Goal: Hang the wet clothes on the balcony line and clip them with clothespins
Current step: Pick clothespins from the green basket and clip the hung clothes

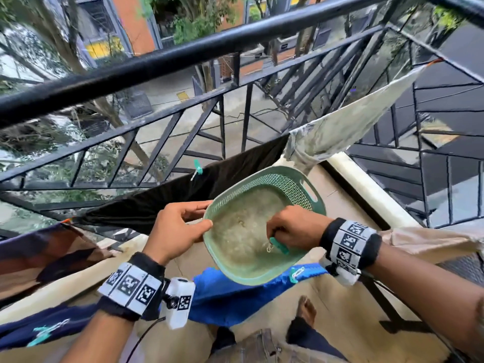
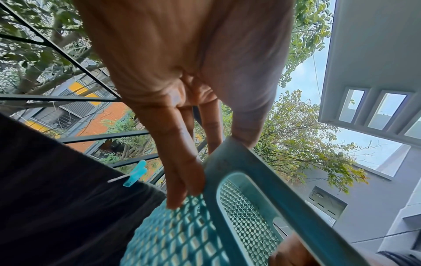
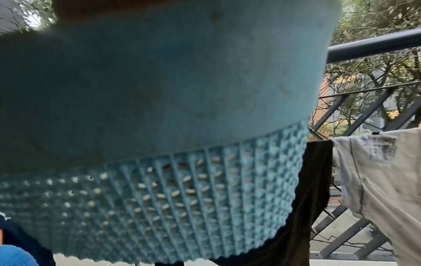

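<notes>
A green mesh basket (image 1: 296,187) is held tilted over the balcony. My left hand (image 1: 203,217) grips its left rim, thumb over the edge and fingers (image 2: 182,183) under the mesh wall (image 2: 248,203). My right hand (image 1: 273,235) is inside the basket and pinches a teal clothespin (image 1: 279,246) near the bottom. On the far line hang a black garment (image 1: 162,200), clipped with a teal clothespin (image 1: 197,169), and a pale grey garment (image 1: 351,124). The right wrist view is mostly filled by the basket's underside (image 3: 159,108), which hides that hand's fingers.
A black metal railing (image 1: 157,66) runs beyond the line. A blue cloth (image 1: 230,297) with a clothespin (image 1: 296,275) and a navy garment (image 1: 31,326) hang on a nearer line. A brown patterned cloth (image 1: 47,250) hangs at left. My bare foot (image 1: 306,310) stands on the tiled floor.
</notes>
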`<action>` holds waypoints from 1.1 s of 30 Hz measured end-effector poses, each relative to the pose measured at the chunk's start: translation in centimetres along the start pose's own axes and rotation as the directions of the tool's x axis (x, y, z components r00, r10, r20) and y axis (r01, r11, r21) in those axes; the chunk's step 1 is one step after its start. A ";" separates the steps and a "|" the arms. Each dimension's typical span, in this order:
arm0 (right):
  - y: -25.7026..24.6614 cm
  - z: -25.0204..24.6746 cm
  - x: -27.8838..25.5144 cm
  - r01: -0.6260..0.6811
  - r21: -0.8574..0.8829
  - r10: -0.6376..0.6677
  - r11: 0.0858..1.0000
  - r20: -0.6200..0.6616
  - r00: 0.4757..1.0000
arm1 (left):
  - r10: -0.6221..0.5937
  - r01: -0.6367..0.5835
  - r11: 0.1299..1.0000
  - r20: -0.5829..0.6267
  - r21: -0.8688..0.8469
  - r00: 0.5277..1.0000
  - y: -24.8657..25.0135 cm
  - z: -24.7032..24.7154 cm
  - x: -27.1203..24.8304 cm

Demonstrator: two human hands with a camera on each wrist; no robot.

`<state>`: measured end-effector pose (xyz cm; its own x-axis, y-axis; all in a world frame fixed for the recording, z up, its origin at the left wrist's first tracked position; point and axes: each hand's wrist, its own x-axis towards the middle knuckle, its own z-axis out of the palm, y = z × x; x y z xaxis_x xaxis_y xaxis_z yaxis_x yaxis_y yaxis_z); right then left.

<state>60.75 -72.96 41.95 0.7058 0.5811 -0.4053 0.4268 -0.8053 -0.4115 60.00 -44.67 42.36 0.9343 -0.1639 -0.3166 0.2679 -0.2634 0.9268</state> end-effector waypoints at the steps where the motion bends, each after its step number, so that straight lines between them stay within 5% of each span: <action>1: 1.0 -0.1 -0.8 0.004 0.019 -0.004 1.000 0.007 1.000 | -0.015 0.015 1.000 0.001 -0.007 1.000 0.3 1.1 0.2; 6: 6.8 -1.0 -6.0 0.020 0.129 -0.026 0.991 0.048 0.999 | -0.043 0.043 0.999 0.009 -0.004 0.999 2.1 8.1 1.1; 17: 18.9 -2.2 -15.0 0.044 0.044 -0.038 0.998 -0.133 0.990 | -0.087 0.086 0.994 -0.025 -0.063 0.996 6.9 23.5 1.7; 33: 22.2 -6.1 -11.2 0.040 0.123 -0.048 0.992 0.062 0.997 | -0.017 0.021 0.999 -0.076 0.045 0.997 9.5 22.6 7.6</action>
<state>65.80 -98.09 42.32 0.6481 0.6249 -0.4352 0.3815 -0.7610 -0.5247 64.33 -69.86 44.19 0.9447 -0.0862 -0.3164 0.2765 -0.3094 0.9099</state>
